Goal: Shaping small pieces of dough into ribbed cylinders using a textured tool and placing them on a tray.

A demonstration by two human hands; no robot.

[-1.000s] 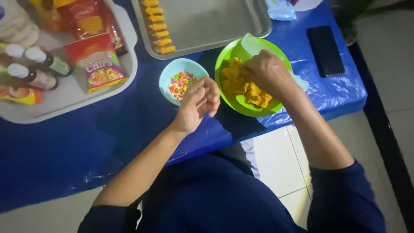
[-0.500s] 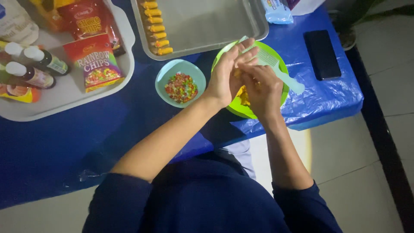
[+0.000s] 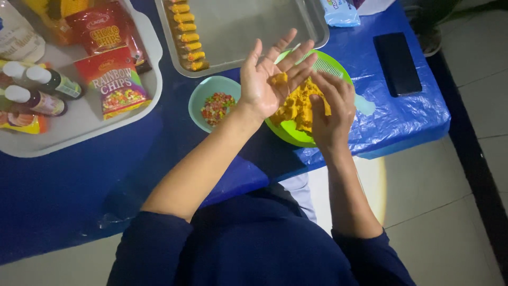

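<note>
My left hand (image 3: 271,74) is held palm-up over the green bowl (image 3: 288,135), fingers spread, with a small lump of yellow dough (image 3: 279,79) resting on the palm. My right hand (image 3: 330,108) reaches into the bowl from the right, its fingers pressed into the yellow dough mass (image 3: 299,103) there. A light green comb (image 3: 323,64) lies across the bowl's far rim. Left of the bowl stands a small teal bowl (image 3: 203,92) of coloured sprinkles (image 3: 217,106).
A metal baking tray (image 3: 248,26) at the back holds a row of several shaped yellow pieces (image 3: 188,37). A white tray (image 3: 79,127) on the left carries snack packets and small bottles. A black phone (image 3: 397,63) lies on the blue plastic table cover at right.
My left hand has opened flat with a piece of dough on its palm. My right hand has dropped away from it into the bowl's dough.
</note>
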